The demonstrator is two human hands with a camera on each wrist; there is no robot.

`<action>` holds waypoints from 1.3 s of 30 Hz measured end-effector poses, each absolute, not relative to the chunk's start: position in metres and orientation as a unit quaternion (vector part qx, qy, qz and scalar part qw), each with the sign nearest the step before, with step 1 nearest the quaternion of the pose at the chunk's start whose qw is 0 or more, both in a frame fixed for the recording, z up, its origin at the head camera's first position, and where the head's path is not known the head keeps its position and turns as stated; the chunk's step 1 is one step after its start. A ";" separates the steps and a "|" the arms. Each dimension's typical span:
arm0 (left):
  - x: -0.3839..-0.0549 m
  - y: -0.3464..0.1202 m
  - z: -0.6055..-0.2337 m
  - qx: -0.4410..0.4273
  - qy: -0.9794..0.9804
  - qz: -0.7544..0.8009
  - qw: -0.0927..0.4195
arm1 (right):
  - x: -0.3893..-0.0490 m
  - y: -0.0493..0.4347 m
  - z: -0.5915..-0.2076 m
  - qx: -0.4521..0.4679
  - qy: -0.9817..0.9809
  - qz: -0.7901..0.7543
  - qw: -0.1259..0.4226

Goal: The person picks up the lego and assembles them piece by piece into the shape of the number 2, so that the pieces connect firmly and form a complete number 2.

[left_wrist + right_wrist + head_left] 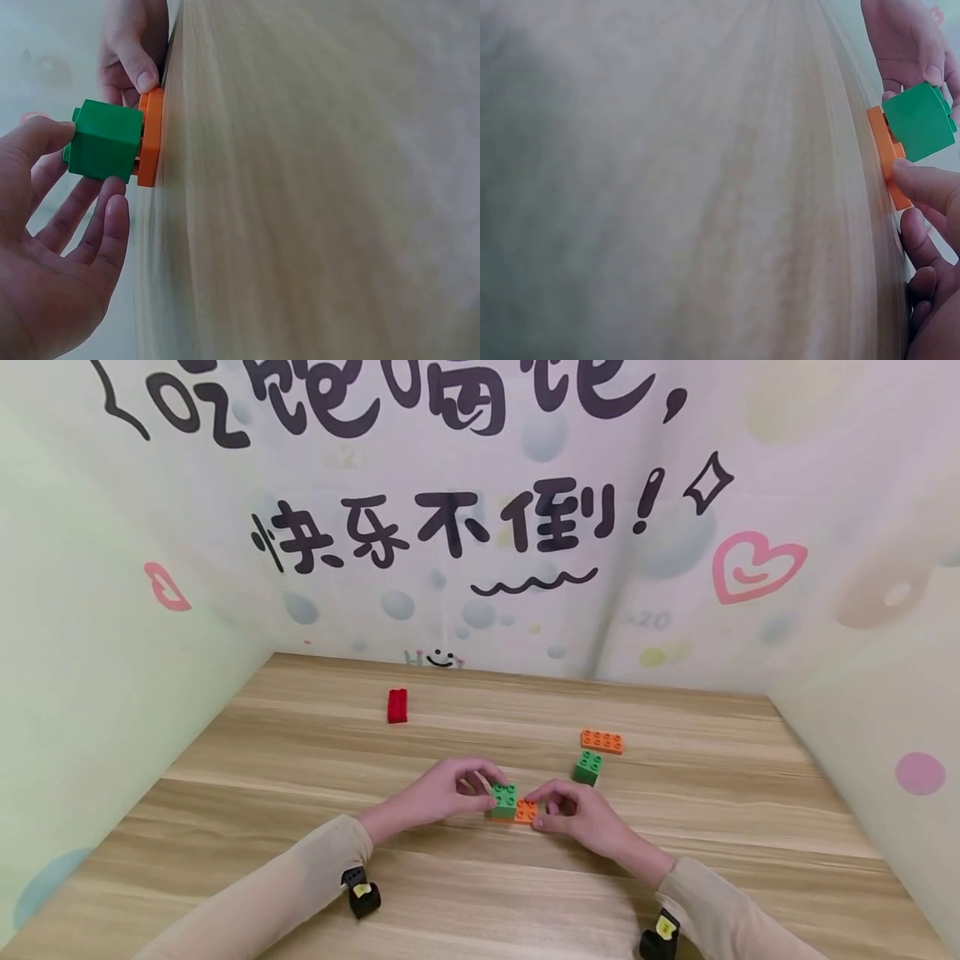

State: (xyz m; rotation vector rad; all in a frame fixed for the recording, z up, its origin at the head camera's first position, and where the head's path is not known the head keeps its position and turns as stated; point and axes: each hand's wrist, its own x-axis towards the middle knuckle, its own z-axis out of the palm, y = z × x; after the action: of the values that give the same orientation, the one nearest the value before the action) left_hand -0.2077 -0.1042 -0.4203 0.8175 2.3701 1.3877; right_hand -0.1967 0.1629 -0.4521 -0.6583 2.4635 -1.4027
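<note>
My left hand pinches a green toy building block between thumb and fingers. The block sits over the left half of a flat orange building block on the table. In the left wrist view, orange studs show in a narrow gap beneath the green block, so it looks not fully seated. My right hand holds the orange block's right end with thumb and fingertips. In the right wrist view, the orange block lies along the tabletop and the green block looks slightly tilted on it.
Just behind the right hand stands a second green block, with another flat orange block beyond it. A red block lies farther back on the left. A printed cloth wall closes off the wooden table's back edge.
</note>
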 end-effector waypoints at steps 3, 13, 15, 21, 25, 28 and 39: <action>-0.208 -0.104 -0.421 0.282 0.819 0.480 0.140 | -0.197 0.163 -0.454 -0.225 0.840 -0.479 0.116; -0.210 -0.103 -0.421 0.279 0.819 0.482 0.140 | -0.197 0.163 -0.452 -0.229 0.840 -0.479 0.113; -0.210 -0.103 -0.421 0.280 0.817 0.484 0.140 | -0.197 0.163 -0.452 -0.229 0.839 -0.480 0.115; -0.211 -0.103 -0.421 0.278 0.814 0.489 0.144 | -0.198 0.163 -0.454 -0.232 0.837 -0.482 0.116; -0.210 -0.102 -0.420 0.275 0.814 0.490 0.147 | -0.198 0.163 -0.453 -0.235 0.838 -0.479 0.112; -0.210 -0.102 -0.419 0.276 0.818 0.482 0.145 | -0.198 0.163 -0.452 -0.235 0.840 -0.477 0.111; -0.215 -0.102 -0.421 0.284 0.814 0.482 0.155 | -0.198 0.163 -0.453 -0.235 0.838 -0.479 0.113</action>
State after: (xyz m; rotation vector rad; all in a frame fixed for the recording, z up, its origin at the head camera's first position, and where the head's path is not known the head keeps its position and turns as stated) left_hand -0.2152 -0.1017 -0.4205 0.8136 2.3335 1.3818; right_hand -0.1978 0.1630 -0.4531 -0.6895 2.4591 -1.4058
